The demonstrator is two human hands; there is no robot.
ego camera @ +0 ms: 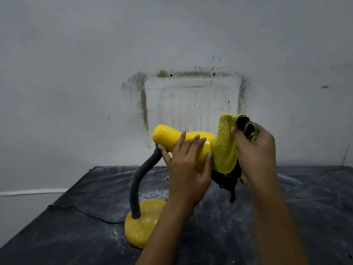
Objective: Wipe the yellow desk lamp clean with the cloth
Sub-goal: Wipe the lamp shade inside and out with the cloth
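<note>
The yellow desk lamp (166,140) stands on a dark table (57,226), and I describe all places from its round base (141,222). The base is nearest to the camera, and it carries many pale specks, as does the table surface around it. A black cord (86,214) runs from the base to the left. From the base a grey flexible neck (136,186) rises and bends right to the lamp head.

Above the base, the left hand (188,169) is closed around the yellow head, thumb below and fingers over the top, so it holds the head firmly. Just right of the head, the right hand (254,148) grips a yellow and black cloth (225,146), bunched in the closed fingers. The cloth hangs against the open end of the head.

Behind the lamp is a grey wall (76,73) with a dirty rectangular mark (191,100).
</note>
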